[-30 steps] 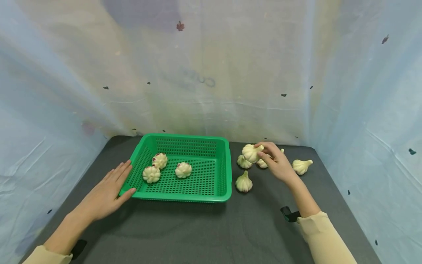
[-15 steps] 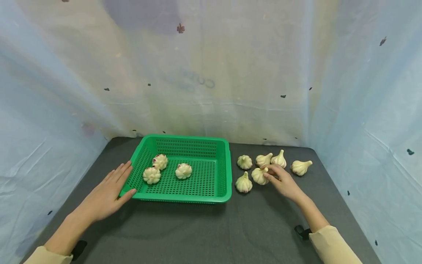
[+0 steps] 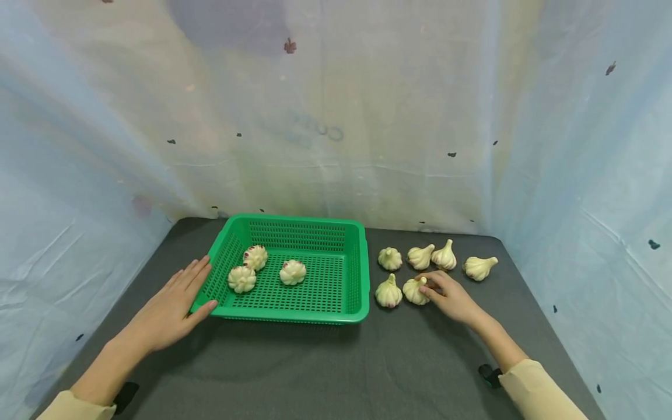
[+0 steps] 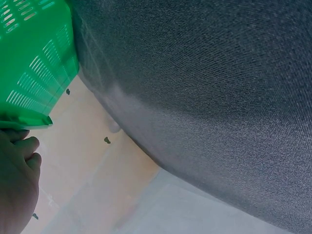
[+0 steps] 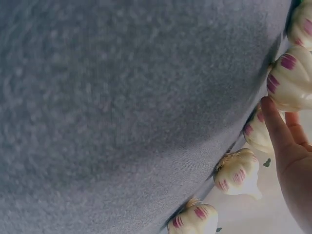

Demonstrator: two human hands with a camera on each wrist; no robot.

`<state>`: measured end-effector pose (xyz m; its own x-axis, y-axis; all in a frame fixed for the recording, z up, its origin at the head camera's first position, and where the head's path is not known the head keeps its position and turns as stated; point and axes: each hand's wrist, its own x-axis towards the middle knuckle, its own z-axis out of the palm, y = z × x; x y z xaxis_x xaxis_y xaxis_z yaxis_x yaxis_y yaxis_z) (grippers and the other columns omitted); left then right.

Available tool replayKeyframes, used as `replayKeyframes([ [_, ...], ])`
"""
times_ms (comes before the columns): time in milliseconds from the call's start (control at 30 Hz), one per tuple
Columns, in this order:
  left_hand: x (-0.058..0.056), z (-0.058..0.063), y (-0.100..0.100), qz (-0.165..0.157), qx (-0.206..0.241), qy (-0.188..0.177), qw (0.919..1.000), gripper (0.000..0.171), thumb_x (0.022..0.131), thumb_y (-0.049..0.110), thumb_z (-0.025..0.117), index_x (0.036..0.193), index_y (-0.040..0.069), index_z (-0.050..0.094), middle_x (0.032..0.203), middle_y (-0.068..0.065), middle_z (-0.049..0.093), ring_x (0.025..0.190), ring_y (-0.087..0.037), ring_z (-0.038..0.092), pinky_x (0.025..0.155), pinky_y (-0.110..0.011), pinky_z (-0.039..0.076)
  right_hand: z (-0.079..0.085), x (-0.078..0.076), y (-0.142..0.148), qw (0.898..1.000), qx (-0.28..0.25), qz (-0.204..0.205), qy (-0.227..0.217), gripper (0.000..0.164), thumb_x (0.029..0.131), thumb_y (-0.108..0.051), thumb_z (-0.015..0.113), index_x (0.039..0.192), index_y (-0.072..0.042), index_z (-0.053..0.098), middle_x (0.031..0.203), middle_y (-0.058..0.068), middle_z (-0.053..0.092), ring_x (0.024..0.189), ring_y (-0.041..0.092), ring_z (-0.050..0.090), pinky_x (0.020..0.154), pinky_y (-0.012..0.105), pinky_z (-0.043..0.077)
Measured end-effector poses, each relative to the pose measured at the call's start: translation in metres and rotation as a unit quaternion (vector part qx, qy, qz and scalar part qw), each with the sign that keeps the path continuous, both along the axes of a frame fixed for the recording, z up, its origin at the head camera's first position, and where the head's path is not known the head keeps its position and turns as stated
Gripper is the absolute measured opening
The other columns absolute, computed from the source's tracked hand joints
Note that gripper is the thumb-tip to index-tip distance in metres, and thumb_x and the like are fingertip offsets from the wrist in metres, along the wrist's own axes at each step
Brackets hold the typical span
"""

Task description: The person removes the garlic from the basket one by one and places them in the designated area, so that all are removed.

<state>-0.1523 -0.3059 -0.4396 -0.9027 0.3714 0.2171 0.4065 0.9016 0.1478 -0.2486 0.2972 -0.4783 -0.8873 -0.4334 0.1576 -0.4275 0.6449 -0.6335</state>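
Pinching a garlic bulb (image 3: 413,292) with the right grip (image 3: 452,298), left grip (image 3: 167,310) straight-fingered against a green basket (image 3: 289,315).

place: curtained-off work booth | pale sheeting (image 3: 388,192) on three sides | dark cloth-covered table (image 3: 294,373)

Green basket (image 4: 27,46) cut off in left wrist view; backdrop lettering (image 3: 321,129) blurred.

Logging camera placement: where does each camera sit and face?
Head: head-worn, facing forward and down at green basket and garlic bulbs; left hand, right hand, sleeves show.
Left wrist: on that wrist, facing dark cloth and basket side; left hand shows.
Right wrist: likewise, facing cloth and bulbs; right hand shows.
Head and right wrist share the bulbs.
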Motion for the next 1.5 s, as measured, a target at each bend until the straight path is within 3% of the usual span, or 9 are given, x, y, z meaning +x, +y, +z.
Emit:
replayKeyframes([
  [167, 0.000, -0.001, 0.000, 0.000, 0.001, -0.003, 1.0000, 0.082, 0.106, 0.043, 0.059, 0.166, 0.001, 0.021, 0.171, -0.020, 0.019, 0.161, -0.028, 0.004, 0.128, -0.029, -0.010, 0.001, -0.003, -0.001, 1.000, 0.007, -0.008, -0.022, 0.038, 0.108, -0.022, 0.059, 0.139, 0.000, 0.062, 0.126, 0.017, 0.062, 0.114, 0.041, 0.065, 0.093, 0.056, 0.057],
  [333, 0.000, -0.001, -0.001, 0.000, 0.003, -0.003, 1.0000, 0.082, 0.106, 0.043, 0.058, 0.166, 0.001, 0.020, 0.172, -0.020, 0.019, 0.161, -0.028, 0.004, 0.128, -0.031, -0.009, 0.003, -0.007, 0.000, 0.998, 0.022, -0.024, -0.046, 0.042, 0.109, -0.029, 0.057, 0.141, -0.001, 0.060, 0.131, 0.021, 0.064, 0.116, 0.042, 0.065, 0.089, 0.054, 0.057],
  [500, 0.001, 0.001, 0.000, 0.000, 0.004, -0.007, 1.0000, 0.082, 0.106, 0.042, 0.059, 0.165, 0.001, 0.020, 0.172, -0.020, 0.018, 0.161, -0.030, 0.005, 0.128, -0.030, -0.010, 0.003, -0.008, 0.003, 0.998, 0.019, -0.015, -0.065, 0.043, 0.108, -0.031, 0.060, 0.140, -0.002, 0.061, 0.137, 0.024, 0.063, 0.118, 0.045, 0.065, 0.091, 0.054, 0.059],
  [633, 0.001, 0.002, 0.000, 0.001, 0.002, -0.008, 1.0000, 0.082, 0.106, 0.043, 0.059, 0.165, 0.001, 0.021, 0.172, -0.020, 0.018, 0.161, -0.031, 0.006, 0.129, -0.032, -0.009, 0.005, -0.007, 0.004, 0.996, 0.023, -0.011, -0.081, 0.041, 0.109, -0.032, 0.056, 0.138, -0.003, 0.064, 0.123, 0.016, 0.069, 0.104, 0.031, 0.067, 0.081, 0.044, 0.057],
  [800, 0.001, 0.001, -0.001, 0.004, 0.001, -0.009, 1.0000, 0.082, 0.106, 0.044, 0.058, 0.166, 0.001, 0.021, 0.172, -0.019, 0.018, 0.161, -0.031, 0.006, 0.129, -0.034, -0.007, 0.008, -0.007, 0.003, 0.995, 0.024, -0.016, -0.100, 0.042, 0.112, -0.033, 0.050, 0.137, -0.002, 0.064, 0.106, 0.007, 0.068, 0.088, 0.020, 0.056, 0.074, 0.037, 0.047],
  [1133, 0.001, 0.002, 0.001, 0.002, 0.004, -0.005, 1.0000, 0.082, 0.105, 0.042, 0.060, 0.165, 0.001, 0.022, 0.172, -0.020, 0.019, 0.161, -0.031, 0.008, 0.129, -0.032, -0.008, 0.004, -0.009, -0.001, 0.994, 0.033, -0.031, -0.098, 0.044, 0.111, -0.036, 0.051, 0.136, -0.001, 0.062, 0.110, 0.012, 0.068, 0.097, 0.024, 0.062, 0.079, 0.041, 0.052],
  [1300, 0.000, 0.001, 0.000, 0.001, 0.001, -0.001, 1.0000, 0.081, 0.106, 0.041, 0.059, 0.165, 0.001, 0.021, 0.172, -0.020, 0.019, 0.161, -0.030, 0.006, 0.128, -0.031, -0.009, 0.002, -0.005, 0.003, 0.993, 0.030, -0.023, -0.109, 0.053, 0.110, -0.040, 0.053, 0.144, 0.000, 0.057, 0.133, 0.019, 0.066, 0.119, 0.036, 0.064, 0.093, 0.052, 0.056],
  [1500, 0.000, 0.000, 0.000, -0.002, 0.000, 0.000, 1.0000, 0.082, 0.105, 0.039, 0.061, 0.165, 0.000, 0.020, 0.172, -0.020, 0.018, 0.161, -0.028, 0.004, 0.128, -0.029, -0.010, -0.002, 0.000, 0.006, 0.995, 0.014, 0.007, -0.101, 0.052, 0.108, -0.039, 0.057, 0.146, -0.003, 0.058, 0.134, 0.013, 0.068, 0.123, 0.038, 0.063, 0.096, 0.056, 0.055],
])
